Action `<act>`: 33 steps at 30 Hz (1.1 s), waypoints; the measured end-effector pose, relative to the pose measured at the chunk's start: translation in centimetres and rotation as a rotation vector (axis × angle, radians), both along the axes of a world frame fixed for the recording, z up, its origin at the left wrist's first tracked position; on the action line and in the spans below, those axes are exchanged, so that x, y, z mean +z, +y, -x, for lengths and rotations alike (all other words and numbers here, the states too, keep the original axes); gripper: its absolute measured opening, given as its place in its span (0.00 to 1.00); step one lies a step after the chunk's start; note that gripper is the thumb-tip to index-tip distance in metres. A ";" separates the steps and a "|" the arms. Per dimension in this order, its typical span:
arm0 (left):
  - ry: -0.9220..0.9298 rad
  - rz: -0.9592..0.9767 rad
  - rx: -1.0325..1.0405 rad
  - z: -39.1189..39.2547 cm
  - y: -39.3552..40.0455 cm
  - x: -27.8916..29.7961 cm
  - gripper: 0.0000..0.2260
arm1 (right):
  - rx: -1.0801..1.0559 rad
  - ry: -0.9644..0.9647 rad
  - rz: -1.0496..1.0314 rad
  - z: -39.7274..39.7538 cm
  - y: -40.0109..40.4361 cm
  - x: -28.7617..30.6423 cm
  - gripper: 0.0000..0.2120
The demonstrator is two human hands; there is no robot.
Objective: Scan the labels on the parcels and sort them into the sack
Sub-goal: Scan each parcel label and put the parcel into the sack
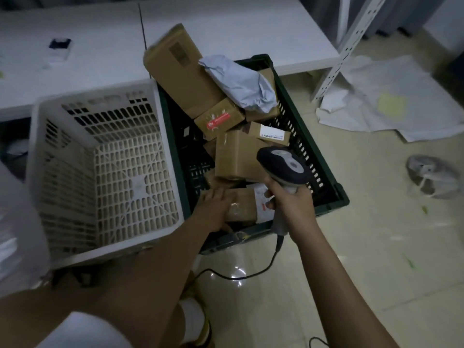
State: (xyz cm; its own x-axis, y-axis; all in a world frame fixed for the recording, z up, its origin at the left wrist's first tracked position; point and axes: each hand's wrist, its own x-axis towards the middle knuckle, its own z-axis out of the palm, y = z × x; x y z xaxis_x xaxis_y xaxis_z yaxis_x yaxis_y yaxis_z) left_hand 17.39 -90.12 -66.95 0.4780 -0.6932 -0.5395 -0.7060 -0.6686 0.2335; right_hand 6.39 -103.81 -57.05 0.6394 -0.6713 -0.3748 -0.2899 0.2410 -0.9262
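From the head view I judge the job to be near its start. The green crate [293, 136] on the floor is heaped with parcels: a long carton [180, 69] leaning at the far end, a grey mailer [241, 81] on top of it, a small box with a red label [218, 120], another with a white label [272, 134], and a taller box [236, 156] in the middle. My left hand [216, 209] lies with fairly straight fingers on the near parcel [242, 205], which sits low in the crate's near corner with its white label [261, 202] turned toward my right side; I cannot tell if the thumb has hooked under it. My right hand [291, 204] is wrapped round the grip of the scanner [283, 164], whose head hovers just above that parcel, its cable [251, 273] trailing over the floor. So the step in hand looks like reading this first label. The white basket [100, 169] beside the crate holds nothing I can see, so no parcel shows as sorted. A pale, blurred edge at my far left [15, 237] may be the sack, but I cannot be sure. What is left, as I read it, is nearly everything: scan this one, drop it, then work through the whole heap. The white worktop [226, 33] behind carries a small dark item [59, 43], too blurred to name. Crumpled sheets [376, 101] lie on the floor to my right.
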 end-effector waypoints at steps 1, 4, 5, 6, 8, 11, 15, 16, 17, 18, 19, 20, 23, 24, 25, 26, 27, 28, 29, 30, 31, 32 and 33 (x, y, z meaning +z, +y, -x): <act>-0.044 -0.017 -0.009 -0.1 -0.2 -0.3 0.45 | 0.002 0.005 -0.007 -0.1 0.0 -0.3 0.04; -0.133 0.023 -0.007 -0.6 -0.6 -0.7 0.39 | -0.012 0.004 -0.045 -0.2 -0.1 -1.2 0.03; -0.099 0.058 0.031 -0.8 -0.5 -0.6 0.38 | -0.019 0.006 -0.050 -0.1 -0.1 -1.3 0.03; -0.036 0.098 0.075 -1.0 -0.4 -0.1 0.37 | -0.022 0.003 -0.053 0.0 -0.1 -1.6 0.03; 0.085 0.207 0.141 -1.2 -0.1 1.7 0.39 | -0.025 0.007 -0.045 0.2 -0.2 -1.9 0.03; 0.232 0.432 0.282 -2.0 0.9 6.1 0.39 | -0.064 -0.011 -0.004 0.2 -0.1 -1.7 0.03; 0.467 0.760 0.700 -2.9 3.2 11.2 0.32 | -0.193 -0.090 0.049 -0.3 0.7 0.3 0.06; 0.511 0.801 0.806 -2.9 4.0 12.0 0.30 | -0.183 -0.095 0.054 -0.4 0.9 0.7 0.04; 0.555 0.825 0.900 -2.9 4.8 12.6 0.27 | -0.166 -0.086 0.049 -0.6 1.4 1.2 0.06; 0.600 0.830 0.969 -2.8 5.7 13.0 0.24 | -0.137 -0.086 0.032 -0.8 1.9 1.3 0.10; 0.637 0.824 1.013 -2.5 6.6 13.4 0.21 | -0.110 -0.092 0.000 -1.0 2.8 1.6 0.13; 0.661 0.818 1.036 -2.2 7.5 13.5 0.18 | -0.076 -0.106 -0.028 -1.1 3.7 1.8 0.14; 0.695 0.804 1.092 -1.1 9.6 13.8 0.10 | 0.007 -0.097 -0.100 -1.1 6.6 2.1 0.06; 0.682 0.807 1.112 -0.8 10.1 13.8 0.09 | 0.010 -0.104 -0.118 -1.0 7.5 2.3 0.06; 0.672 0.805 1.123 -0.4 10.6 13.8 0.08 | 0.008 -0.112 -0.119 -1.0 8.1 2.4 0.08; 0.646 0.789 1.117 -0.2 11.1 13.5 0.09 | 0.006 -0.122 -0.118 -0.9 8.8 2.5 0.09; 0.628 0.760 1.104 0.0 11.5 13.3 0.12 | 0.012 -0.130 -0.118 -0.8 9.4 2.6 0.09; 0.611 0.726 1.093 0.2 11.9 13.1 0.17 | 0.029 -0.140 -0.119 -0.7 10.1 2.9 0.09; 0.610 0.713 1.084 0.4 12.1 12.7 0.25 | 0.041 -0.141 -0.116 -0.7 10.7 3.0 0.09; 0.608 0.702 1.074 0.9 12.2 12.7 0.34 | 0.061 -0.133 -0.115 -0.7 11.2 3.1 0.09; 0.590 0.689 1.068 1.3 12.1 12.6 0.45 | 0.080 -0.112 -0.103 -0.7 11.6 2.9 0.09; 0.555 0.650 1.057 1.7 12.0 12.5 0.56 | 0.107 -0.098 -0.085 -0.8 12.0 3.0 0.09; 0.514 0.614 1.048 1.9 11.9 12.3 0.63 | 0.139 -0.085 -0.066 -0.8 12.3 3.2 0.08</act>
